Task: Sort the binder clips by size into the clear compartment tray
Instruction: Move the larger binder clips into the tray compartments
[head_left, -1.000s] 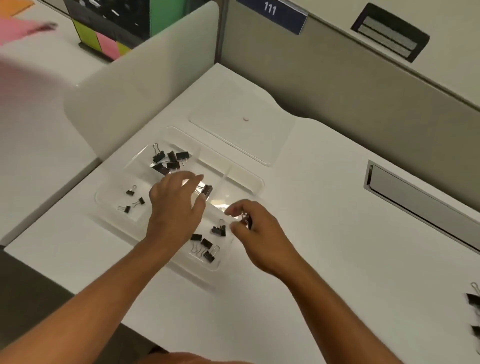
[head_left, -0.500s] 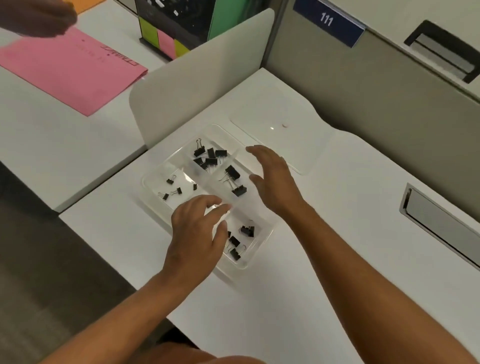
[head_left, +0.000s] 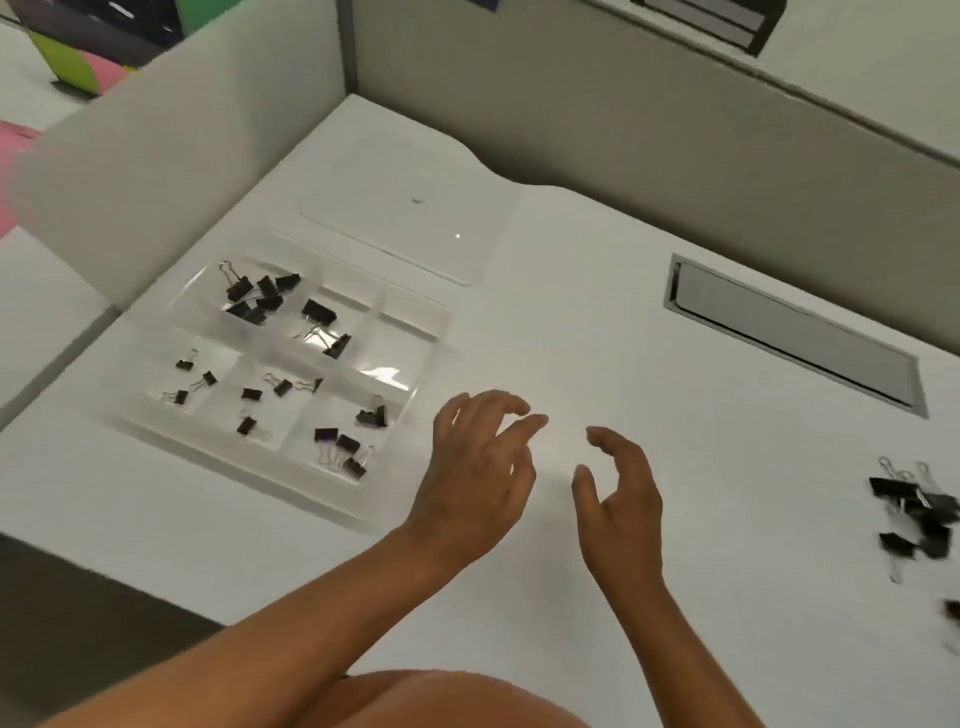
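Note:
The clear compartment tray (head_left: 426, 322) lies on the white desk at the left. Black binder clips sit in several of its compartments: large ones (head_left: 254, 299) at the far left, two big ones (head_left: 324, 325) beside them, tiny ones (head_left: 189, 382) at the near left, small ones (head_left: 270, 400) in the middle, medium ones (head_left: 345, 447) at the near right. My left hand (head_left: 475, 478) and my right hand (head_left: 621, 499) hover above the desk to the right of the tray, fingers relaxed, holding nothing. A loose pile of black binder clips (head_left: 917, 514) lies at the far right edge.
The tray's clear lid (head_left: 405, 218) lies flat behind the tray. A grey cable slot (head_left: 795, 332) is set into the desk at the right. Partition walls (head_left: 623, 119) close off the back and left. The desk's front edge (head_left: 156, 587) runs near my left forearm.
Both hands have left the tray and moved right, over bare desk. The view swung right, bringing the loose clip pile into sight.

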